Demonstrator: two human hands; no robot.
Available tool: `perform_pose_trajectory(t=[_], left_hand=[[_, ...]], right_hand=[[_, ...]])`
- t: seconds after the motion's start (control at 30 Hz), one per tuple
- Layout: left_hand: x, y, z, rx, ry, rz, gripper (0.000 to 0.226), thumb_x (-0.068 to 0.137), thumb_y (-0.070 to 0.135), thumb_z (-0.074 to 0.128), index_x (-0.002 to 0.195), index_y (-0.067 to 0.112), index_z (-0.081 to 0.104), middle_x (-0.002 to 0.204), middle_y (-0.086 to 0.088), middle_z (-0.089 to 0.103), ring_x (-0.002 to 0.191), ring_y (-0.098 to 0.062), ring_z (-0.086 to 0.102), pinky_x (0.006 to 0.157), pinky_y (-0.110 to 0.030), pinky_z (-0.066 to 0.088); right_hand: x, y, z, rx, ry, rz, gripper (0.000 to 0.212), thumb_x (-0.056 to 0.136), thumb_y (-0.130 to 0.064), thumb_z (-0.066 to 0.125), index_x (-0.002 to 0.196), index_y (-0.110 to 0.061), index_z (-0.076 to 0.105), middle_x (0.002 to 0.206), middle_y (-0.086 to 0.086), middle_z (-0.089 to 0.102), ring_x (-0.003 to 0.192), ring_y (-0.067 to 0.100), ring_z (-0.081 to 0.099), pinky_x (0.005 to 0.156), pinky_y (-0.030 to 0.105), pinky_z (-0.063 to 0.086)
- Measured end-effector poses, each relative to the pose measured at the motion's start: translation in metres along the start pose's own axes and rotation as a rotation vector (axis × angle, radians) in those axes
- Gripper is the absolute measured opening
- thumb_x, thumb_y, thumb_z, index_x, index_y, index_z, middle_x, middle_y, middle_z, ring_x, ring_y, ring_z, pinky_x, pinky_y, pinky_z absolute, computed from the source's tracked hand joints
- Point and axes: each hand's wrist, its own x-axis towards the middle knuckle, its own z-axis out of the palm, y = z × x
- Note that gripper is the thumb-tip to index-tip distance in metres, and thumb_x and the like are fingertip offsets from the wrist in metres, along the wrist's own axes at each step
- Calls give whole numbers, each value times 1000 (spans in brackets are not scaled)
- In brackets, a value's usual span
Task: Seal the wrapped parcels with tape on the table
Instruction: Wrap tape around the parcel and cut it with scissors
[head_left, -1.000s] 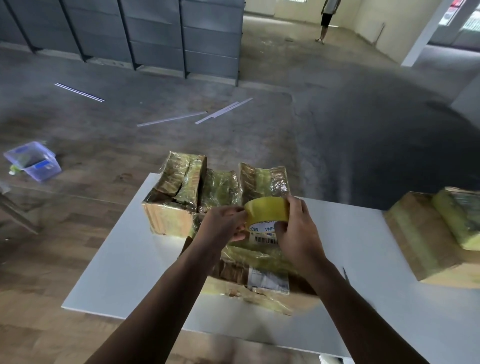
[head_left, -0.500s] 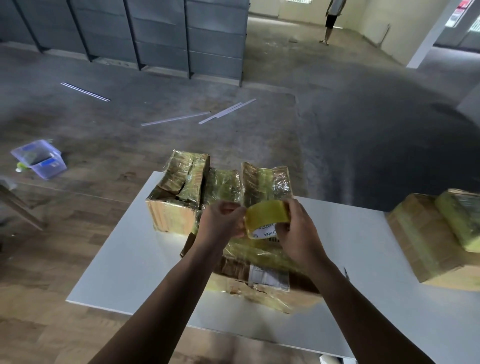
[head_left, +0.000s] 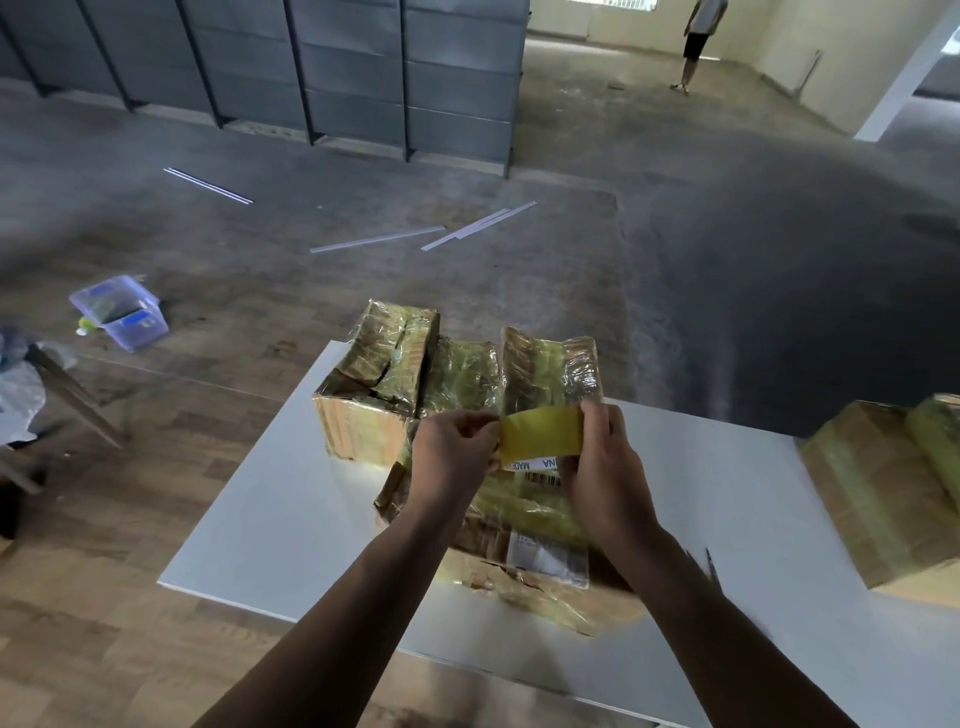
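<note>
A yellow tape roll (head_left: 541, 435) is held above the near parcel (head_left: 524, 551), a film-wrapped cardboard box with white labels that lies on the white table (head_left: 270, 519). My right hand (head_left: 597, 467) grips the roll on its right side. My left hand (head_left: 454, 447) pinches the tape at the roll's left edge. Behind the hands stand three more wrapped parcels side by side: a left one (head_left: 371, 384), a middle one (head_left: 462, 374) and a right one (head_left: 550, 366).
Two more wrapped parcels (head_left: 893, 493) sit at the table's right edge. A dark pen-like thing (head_left: 710, 564) lies by my right forearm. On the floor are a clear plastic box (head_left: 119, 312) at left and white strips (head_left: 415, 234). A person (head_left: 698, 41) stands far back.
The roll has turned in my hands and sits a little lower, closer to the near parcel. My left fingers now pinch at its left edge. The parcels have not moved.
</note>
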Motion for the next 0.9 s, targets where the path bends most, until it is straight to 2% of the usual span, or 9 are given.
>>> perform_pose_trajectory(t=[0.1, 0.23, 0.33, 0.43, 0.57, 0.67, 0.73, 0.8, 0.9], left_hand=[[4, 0, -3, -125, -8, -102, 12, 88, 1, 65, 98, 1, 72, 74, -4, 69, 62, -12, 67, 60, -27, 60], [4, 3, -6, -104, -57, -44, 9, 88, 2, 65, 92, 5, 72, 73, -3, 69, 62, -12, 65, 62, -30, 59], [5, 3, -10, -47, -147, 8, 11, 87, 5, 67, 85, 15, 71, 75, -4, 71, 66, -18, 66, 67, -37, 59], [6, 4, -12, -31, -194, 32, 13, 86, 6, 68, 82, 18, 70, 75, -3, 71, 67, -16, 66, 62, -30, 57], [8, 4, -18, -5, -249, 82, 9, 86, 8, 69, 95, 10, 71, 83, -5, 72, 71, -17, 68, 62, -27, 58], [10, 5, -23, -124, -381, 23, 24, 86, 7, 68, 109, 14, 65, 93, -6, 72, 80, -19, 69, 71, -33, 59], [7, 7, -23, -214, -455, -13, 34, 85, 2, 67, 117, 12, 59, 92, -8, 70, 78, -17, 68, 70, -31, 59], [5, 8, -21, -256, -435, -27, 41, 84, -2, 67, 121, 11, 57, 91, -11, 67, 72, -14, 67, 65, -27, 57], [4, 6, -18, -334, -323, -66, 40, 85, -1, 67, 122, 9, 56, 99, -20, 64, 78, -20, 66, 65, -29, 57]], right_hand=[[-1, 0, 0, 23, 2, 16, 60, 80, -6, 72, 131, -1, 41, 122, 18, 49, 91, 35, 62, 68, 44, 56], [3, 3, -2, 129, -28, 89, 50, 89, -11, 63, 132, -8, 39, 123, 12, 51, 99, 28, 60, 74, 40, 56], [10, 6, -8, 281, -77, 198, 40, 91, -11, 58, 128, -14, 42, 114, 5, 56, 96, 24, 62, 68, 37, 59], [12, 4, -12, 383, -145, 255, 39, 92, -11, 57, 127, -18, 41, 107, -1, 53, 89, 20, 64, 61, 34, 59], [16, 4, -13, 443, -195, 317, 37, 92, -15, 58, 124, -22, 40, 99, -7, 52, 82, 7, 58, 57, 24, 52], [19, 7, -13, 451, -285, 373, 33, 94, -19, 56, 124, -22, 43, 107, -2, 56, 86, 13, 59, 57, 24, 51], [20, 5, -15, 508, -319, 427, 29, 95, -22, 55, 123, -21, 48, 106, 1, 60, 79, 16, 65, 52, 25, 53], [20, 2, -17, 585, -326, 466, 26, 97, -24, 54, 122, -22, 49, 104, 0, 61, 71, 18, 68, 52, 25, 54], [18, -6, -21, 455, -227, 317, 20, 99, -30, 48, 117, -23, 52, 101, -7, 61, 74, 7, 63, 57, 16, 49]])
